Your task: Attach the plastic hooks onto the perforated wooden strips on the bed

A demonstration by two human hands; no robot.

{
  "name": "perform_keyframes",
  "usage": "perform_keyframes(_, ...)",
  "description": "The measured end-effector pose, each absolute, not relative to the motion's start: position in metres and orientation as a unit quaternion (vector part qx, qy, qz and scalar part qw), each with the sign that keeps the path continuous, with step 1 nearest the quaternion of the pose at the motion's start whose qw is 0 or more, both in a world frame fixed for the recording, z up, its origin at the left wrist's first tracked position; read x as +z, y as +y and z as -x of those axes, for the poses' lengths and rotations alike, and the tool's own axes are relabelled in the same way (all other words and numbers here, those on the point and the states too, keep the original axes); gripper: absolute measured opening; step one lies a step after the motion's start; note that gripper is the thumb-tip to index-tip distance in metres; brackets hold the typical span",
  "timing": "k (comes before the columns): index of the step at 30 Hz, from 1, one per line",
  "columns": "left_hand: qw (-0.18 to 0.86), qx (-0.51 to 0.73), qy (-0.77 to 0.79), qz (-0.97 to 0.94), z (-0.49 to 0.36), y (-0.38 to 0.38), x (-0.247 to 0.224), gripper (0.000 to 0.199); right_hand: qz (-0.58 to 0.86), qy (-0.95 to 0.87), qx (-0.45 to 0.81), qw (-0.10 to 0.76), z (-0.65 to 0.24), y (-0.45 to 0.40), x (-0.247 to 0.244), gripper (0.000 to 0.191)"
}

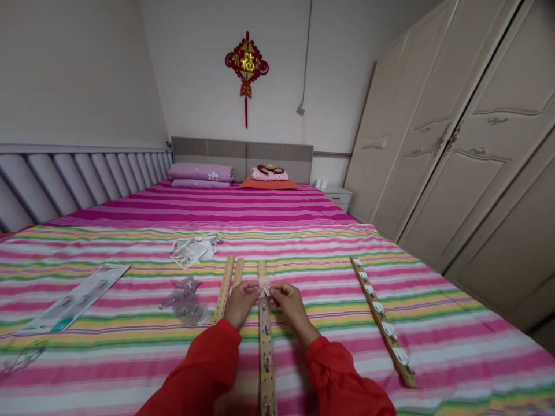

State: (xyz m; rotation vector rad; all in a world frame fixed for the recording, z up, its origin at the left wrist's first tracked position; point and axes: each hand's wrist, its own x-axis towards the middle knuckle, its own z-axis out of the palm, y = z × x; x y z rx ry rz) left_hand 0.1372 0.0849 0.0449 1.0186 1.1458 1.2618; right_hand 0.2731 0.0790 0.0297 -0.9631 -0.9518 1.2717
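A long, narrow wooden strip [266, 375] lies lengthwise in front of me, with several small metal fittings fixed along it. Over its far part, my left hand [240, 303] and my right hand [292, 304] meet from either side, fingertips pinched. Between them is a small clear plastic piece [264, 283], whose exact kind is too small to make out. Beside my left hand lie two more wooden strips, one with rows of holes [224, 289] and one plainer [238, 271], partly covered by the hand.
On the right lies a wooden strip [381, 320] bearing several white pieces. To the left are a heap of clear plastic bits [186, 300], crumpled packets [195, 249], a long flat package [78, 297] and a wire-like bundle [23, 357]. Everything rests on a striped bedspread [143, 370].
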Motion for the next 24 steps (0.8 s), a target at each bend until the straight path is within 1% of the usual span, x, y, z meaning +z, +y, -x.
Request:
perform_keyframes(5, 0.518, 0.524, 0.506, -0.449, -0.139, 0.113, 0.026, 0.027, 0.435, -0.427, 0.505, 0.611, -0.271, 0.107, 0.006, 0.015)
perform_keyframes(11, 0.482, 0.518, 0.532, -0.466, -0.136, 0.132, 0.004, 0.022, 0.438, -0.441, 0.497, 0.605, -0.267, 0.123, -0.016, 0.016)
perform_keyframes(16, 0.471, 0.508, 0.54, -0.478, -0.137, 0.136, -0.003, 0.016, 0.459, -0.433, 0.481, 0.608, -0.263, 0.127, -0.03, 0.016)
perform_keyframes(24, 0.448, 0.49, 0.563, -0.492, -0.14, 0.141, -0.015, 0.013, 0.471, -0.434, 0.465, 0.611, -0.262, 0.13, -0.043, 0.019)
